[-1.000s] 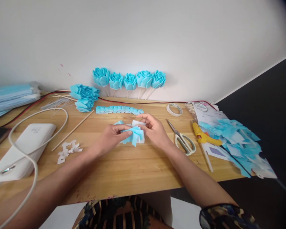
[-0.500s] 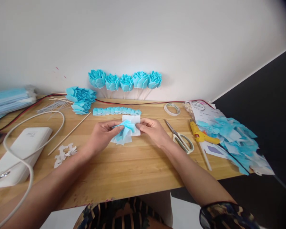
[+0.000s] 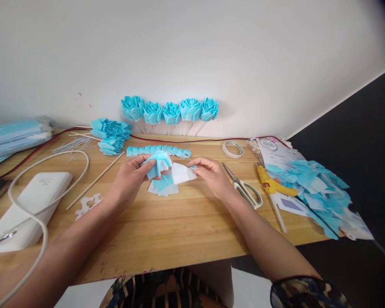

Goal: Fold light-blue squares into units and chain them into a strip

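Note:
My left hand (image 3: pixel 137 171) pinches a light-blue fabric piece (image 3: pixel 159 164), creased and held just above the table. Close to its right, my right hand (image 3: pixel 208 173) grips the right edge of a white fabric square (image 3: pixel 182 173) between thumb and fingers. Beneath both, a few blue and white fabric squares (image 3: pixel 163 187) lie loosely on the wood. Behind the hands runs a row of folded blue petals (image 3: pixel 176 151); the held blue piece overlaps its front. Whether the two held pieces touch is unclear.
Blue fabric roses (image 3: pixel 171 113) on sticks lean against the wall, with more roses (image 3: pixel 111 136) lying left. Scissors (image 3: pixel 247 190), a tape roll (image 3: pixel 232 149), a yellow glue gun (image 3: pixel 272 182) and a fabric heap (image 3: pixel 324 188) are right. A white power bank (image 3: pixel 45 192) with its cable is left.
The white square, flat behind the blue piece before, is now lifted and tilted in my right hand. My left hand has raised the blue piece, leaving other squares on the table.

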`<act>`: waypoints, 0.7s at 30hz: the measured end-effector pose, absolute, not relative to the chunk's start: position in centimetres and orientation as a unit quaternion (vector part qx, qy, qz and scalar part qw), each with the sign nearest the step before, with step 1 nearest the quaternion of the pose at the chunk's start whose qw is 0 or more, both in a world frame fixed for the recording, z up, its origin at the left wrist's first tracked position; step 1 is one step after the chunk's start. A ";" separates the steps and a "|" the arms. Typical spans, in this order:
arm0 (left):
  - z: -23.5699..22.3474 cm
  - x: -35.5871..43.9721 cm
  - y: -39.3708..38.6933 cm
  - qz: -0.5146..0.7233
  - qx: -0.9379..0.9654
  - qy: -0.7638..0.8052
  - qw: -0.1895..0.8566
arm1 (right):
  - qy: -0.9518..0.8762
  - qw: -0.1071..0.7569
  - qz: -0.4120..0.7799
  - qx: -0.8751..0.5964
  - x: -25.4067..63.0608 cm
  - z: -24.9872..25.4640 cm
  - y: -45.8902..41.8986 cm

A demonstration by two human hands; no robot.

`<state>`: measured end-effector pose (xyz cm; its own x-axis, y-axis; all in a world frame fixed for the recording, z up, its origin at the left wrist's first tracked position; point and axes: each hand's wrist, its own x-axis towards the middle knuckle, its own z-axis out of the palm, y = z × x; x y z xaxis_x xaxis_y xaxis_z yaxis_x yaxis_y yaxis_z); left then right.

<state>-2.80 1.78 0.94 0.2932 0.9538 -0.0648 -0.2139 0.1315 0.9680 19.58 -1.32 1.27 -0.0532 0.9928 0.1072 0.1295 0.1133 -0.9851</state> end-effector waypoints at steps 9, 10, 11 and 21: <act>0.9 -2.9 1.8 0.440 0.440 0.314 0.717 | -0.612 0.467 0.406 -0.492 19.0 1.3 -1.5; 0.9 -2.9 1.6 0.422 0.454 0.315 0.719 | -0.615 0.466 0.396 -0.498 18.7 1.2 -1.5; 1.0 -2.8 1.5 0.402 0.478 0.319 0.712 | -0.617 0.465 0.394 -0.498 18.5 1.1 -1.6; 0.7 -2.2 0.9 0.337 0.635 0.407 0.564 | -0.639 0.444 0.366 -0.511 18.7 0.8 -1.6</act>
<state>-2.21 0.89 0.69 0.4417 0.8967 -0.0300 0.1355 -0.0336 0.9902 18.67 -1.56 0.84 -0.0843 0.9776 0.1929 0.3267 0.2100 -0.9215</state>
